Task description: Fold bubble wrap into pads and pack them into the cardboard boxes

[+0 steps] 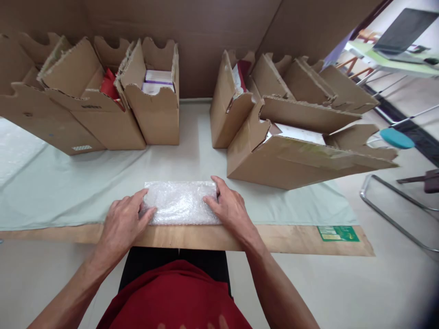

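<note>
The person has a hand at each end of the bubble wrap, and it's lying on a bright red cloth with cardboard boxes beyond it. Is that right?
Not quite: the cloth is pale green, not red, as the head view shows. The bubble wrap does lie on it, left hand and right hand at its ends, boxes beyond.

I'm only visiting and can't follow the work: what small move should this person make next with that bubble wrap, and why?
Probably lift the bubble wrap slightly, keeping it level. The left hand and right hand are at its opposite ends, each with a thumb over the top, and it lies flat on the pale green cloth, so an even lift looks easy.
</note>
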Motion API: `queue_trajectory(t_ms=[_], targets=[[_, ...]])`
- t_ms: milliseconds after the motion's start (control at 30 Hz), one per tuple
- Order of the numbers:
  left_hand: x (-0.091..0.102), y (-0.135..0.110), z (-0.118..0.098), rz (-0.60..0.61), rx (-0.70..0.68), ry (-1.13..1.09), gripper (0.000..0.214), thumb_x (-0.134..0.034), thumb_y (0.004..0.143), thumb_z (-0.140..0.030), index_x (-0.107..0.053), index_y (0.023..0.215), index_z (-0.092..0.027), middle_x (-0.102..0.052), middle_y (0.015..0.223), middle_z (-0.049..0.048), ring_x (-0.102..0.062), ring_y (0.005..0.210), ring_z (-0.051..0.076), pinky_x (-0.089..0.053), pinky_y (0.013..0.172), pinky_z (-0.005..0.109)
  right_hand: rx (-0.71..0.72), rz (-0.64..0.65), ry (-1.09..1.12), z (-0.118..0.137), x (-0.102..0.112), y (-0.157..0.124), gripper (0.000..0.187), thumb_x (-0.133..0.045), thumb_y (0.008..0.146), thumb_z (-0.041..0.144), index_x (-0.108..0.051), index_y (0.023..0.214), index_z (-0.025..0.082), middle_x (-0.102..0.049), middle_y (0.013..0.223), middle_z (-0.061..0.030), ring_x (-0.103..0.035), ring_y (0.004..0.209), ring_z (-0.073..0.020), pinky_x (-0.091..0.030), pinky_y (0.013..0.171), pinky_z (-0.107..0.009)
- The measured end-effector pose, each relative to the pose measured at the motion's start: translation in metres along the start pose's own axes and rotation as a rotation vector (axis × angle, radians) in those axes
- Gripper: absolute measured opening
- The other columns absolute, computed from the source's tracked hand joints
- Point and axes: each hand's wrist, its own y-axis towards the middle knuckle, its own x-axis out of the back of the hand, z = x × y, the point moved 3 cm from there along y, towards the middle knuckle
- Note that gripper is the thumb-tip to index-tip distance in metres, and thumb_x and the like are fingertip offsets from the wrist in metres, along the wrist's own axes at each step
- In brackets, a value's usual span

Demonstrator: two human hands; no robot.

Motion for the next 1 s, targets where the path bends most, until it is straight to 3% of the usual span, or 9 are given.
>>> queue_trajectory(t_ms=[100, 233, 333, 400, 533, 667, 767, 900, 1000], targets=[[0.001, 0.013, 0.002, -0.041, -0.101, -0.011, 0.041, -0.046, 0.099, -0.039, -0.064, 0.127, -0.015, -0.065, 0.074, 0.0025, -0.064, 0.073, 0.026, -0.047, 0.077, 0.039, 0.018, 0.018, 0.208, -0.004, 0.004, -0.02, 0.07, -0.062, 0.089, 0.027, -0.043, 0.156, 0.021, -0.06, 0.073, 0.0038, -0.058, 0.068, -0.0182, -0.046, 0.072, -0.031], [-0.002, 0.064, -0.008, -0.066, -0.272, 0.007, 0.04, -0.048, 0.097, -0.035, -0.066, 0.127, -0.016, -0.07, 0.084, 0.0073, -0.066, 0.084, 0.031, -0.049, 0.08, 0.043, -0.009, 0.029, 0.477, -0.012, -0.001, -0.065, 0.07, -0.058, 0.093, 0.028, -0.039, 0.16, 0.028, -0.053, 0.066, 0.0071, -0.051, 0.059, -0.0138, -0.043, 0.062, -0.025], [-0.012, 0.104, -0.031, 0.013, -0.389, 0.034, 0.037, -0.049, 0.094, -0.028, -0.069, 0.123, -0.015, -0.071, 0.091, 0.0117, -0.067, 0.091, 0.035, -0.051, 0.081, 0.047, -0.01, 0.01, 0.561, -0.008, -0.009, -0.089, 0.054, -0.056, 0.094, 0.027, -0.058, 0.149, 0.027, -0.062, 0.073, 0.0033, -0.054, 0.063, -0.0138, -0.046, 0.064, -0.025], [-0.013, 0.114, -0.043, -0.011, -0.436, 0.055, 0.039, -0.049, 0.093, -0.024, -0.068, 0.125, -0.014, -0.071, 0.099, 0.0154, -0.067, 0.096, 0.037, -0.052, 0.082, 0.05, 0.017, -0.007, 0.596, -0.004, -0.013, -0.095, 0.039, -0.055, 0.094, 0.026, -0.074, 0.128, 0.024, -0.072, 0.085, -0.0017, -0.062, 0.073, -0.016, -0.05, 0.072, -0.028], [0.004, 0.077, -0.049, -0.221, -0.498, -0.088, 0.039, -0.053, 0.096, -0.023, -0.061, 0.133, -0.016, -0.068, 0.122, 0.0182, -0.063, 0.113, 0.037, -0.051, 0.094, 0.052, -0.03, -0.013, 0.717, -0.007, -0.018, -0.092, 0.026, -0.057, 0.092, 0.026, -0.08, 0.102, 0.021, -0.076, 0.087, -0.0044, -0.069, 0.08, -0.0189, -0.054, 0.075, -0.03], [0.015, 0.005, -0.056, -0.024, -0.621, -0.322, 0.05, -0.065, 0.092, -0.031, -0.055, 0.14, -0.02, -0.063, 0.139, 0.0154, -0.053, 0.136, 0.033, -0.048, 0.11, 0.049, -0.081, 0.155, 0.872, -0.008, -0.021, -0.086, 0.026, -0.06, 0.092, 0.03, -0.078, 0.107, 0.02, -0.071, 0.075, -0.0013, -0.068, 0.067, -0.0161, -0.054, 0.065, -0.027], [0.009, -0.023, -0.068, 0.027, -0.635, -0.377, 0.067, -0.074, 0.086, -0.033, -0.05, 0.146, -0.018, -0.064, 0.141, 0.0162, -0.053, 0.138, 0.034, -0.042, 0.118, 0.053, -0.085, 0.224, 0.985, -0.001, -0.018, -0.08, 0.026, -0.062, 0.093, 0.035, -0.075, 0.108, 0.019, -0.07, 0.07, 0.0001, -0.069, 0.066, -0.0152, -0.054, 0.067, -0.026], [-0.002, -0.02, -0.07, -0.125, -0.431, -0.513, 0.042, -0.059, 0.091, -0.012, -0.063, 0.132, -0.02, -0.076, 0.118, 0.0111, -0.07, 0.114, 0.025, -0.054, 0.104, 0.042, -0.029, 0.191, 1.007, 0.011, -0.016, -0.075, 0.026, -0.063, 0.094, 0.036, -0.071, 0.113, 0.019, -0.074, 0.08, -0.0017, -0.072, 0.071, -0.0155, -0.057, 0.072, -0.029], [-0.005, -0.01, -0.065, -0.099, -0.126, -0.612, 0.03, -0.057, 0.093, -0.02, -0.071, 0.12, -0.019, -0.079, 0.105, 0.0085, -0.074, 0.095, 0.022, -0.059, 0.086, 0.033, 0.072, 0.086, 0.988, 0.015, -0.015, -0.077, 0.048, -0.064, 0.094, 0.029, -0.054, 0.141, 0.024, -0.074, 0.11, -0.0066, -0.073, 0.08, -0.0155, -0.059, 0.076, -0.031]])
